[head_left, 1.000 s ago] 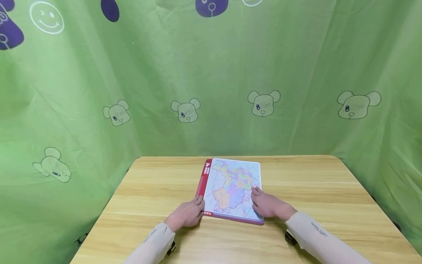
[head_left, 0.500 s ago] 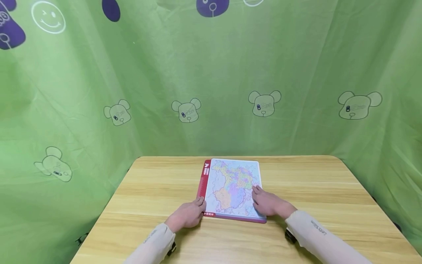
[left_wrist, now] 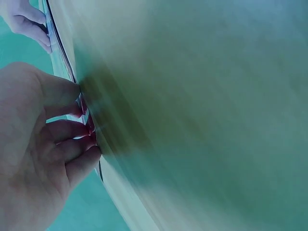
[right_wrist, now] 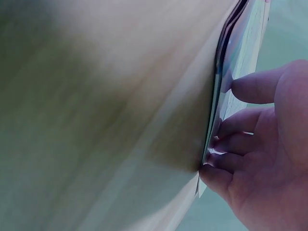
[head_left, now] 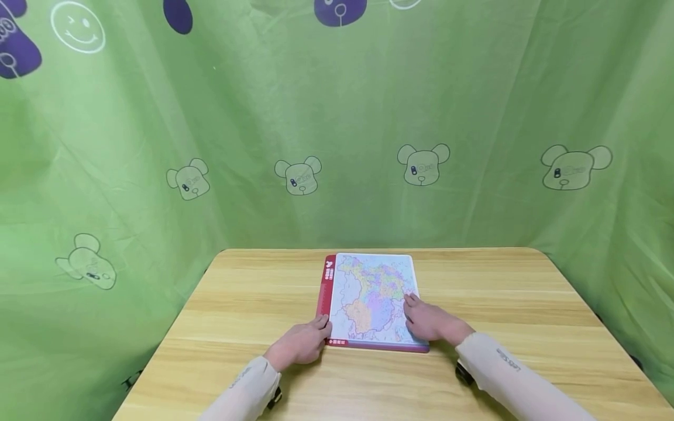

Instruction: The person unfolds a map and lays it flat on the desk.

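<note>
A flat map sheet (head_left: 376, 304), printed in pastel colours, lies on the table with a red strip (head_left: 327, 286) along its left side. Thin layered edges (right_wrist: 215, 91) show at its side in the right wrist view, like a small stack. At the lower left corner, my left hand (head_left: 301, 342) touches the edge, its fingertips (left_wrist: 94, 149) reaching down to the tabletop. My right hand (head_left: 429, 320) rests against the right edge, fingertips (right_wrist: 209, 171) low beside the layers and thumb (right_wrist: 252, 88) at the upper face.
The wooden table (head_left: 253, 292) has rounded far corners and sits close to a green curtain (head_left: 337, 117) printed with bear heads. Dark straps with buckles (head_left: 274, 399) hang under both sleeved wrists.
The map sheet has turned slightly counterclockwise, its near edge shifting right and its lower right corner moving a little away. Both hands have stayed on its edges, shifting slightly.
</note>
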`<control>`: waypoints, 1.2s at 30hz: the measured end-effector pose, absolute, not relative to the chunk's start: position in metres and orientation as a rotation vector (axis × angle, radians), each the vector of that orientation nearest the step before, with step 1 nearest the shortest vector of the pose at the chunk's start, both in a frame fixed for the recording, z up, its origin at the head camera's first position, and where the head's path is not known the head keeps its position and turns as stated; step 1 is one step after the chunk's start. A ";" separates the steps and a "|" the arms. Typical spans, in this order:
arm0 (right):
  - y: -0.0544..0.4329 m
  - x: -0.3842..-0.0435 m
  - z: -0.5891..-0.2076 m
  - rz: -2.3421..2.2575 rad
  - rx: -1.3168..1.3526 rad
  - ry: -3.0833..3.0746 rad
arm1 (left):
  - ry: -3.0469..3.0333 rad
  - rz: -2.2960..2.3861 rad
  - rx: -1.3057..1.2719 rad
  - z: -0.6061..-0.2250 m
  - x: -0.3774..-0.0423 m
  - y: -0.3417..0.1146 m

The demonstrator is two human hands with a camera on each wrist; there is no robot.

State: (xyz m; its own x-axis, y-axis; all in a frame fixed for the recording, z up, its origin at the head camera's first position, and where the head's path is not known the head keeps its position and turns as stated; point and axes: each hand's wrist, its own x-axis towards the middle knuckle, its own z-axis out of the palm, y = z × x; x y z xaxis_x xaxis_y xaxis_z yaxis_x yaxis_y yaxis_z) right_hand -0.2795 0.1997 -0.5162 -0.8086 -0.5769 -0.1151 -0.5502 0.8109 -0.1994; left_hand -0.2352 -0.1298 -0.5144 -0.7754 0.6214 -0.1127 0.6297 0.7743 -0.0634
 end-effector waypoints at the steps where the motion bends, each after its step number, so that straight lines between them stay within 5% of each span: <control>1: 0.200 -0.280 -0.516 -0.232 -0.883 2.826 | 2.875 -0.149 1.016 -0.515 -0.235 -0.129; 36: 0.201 -0.286 -0.511 -0.214 -0.827 2.822 | 2.867 -0.128 1.027 -0.514 -0.233 -0.121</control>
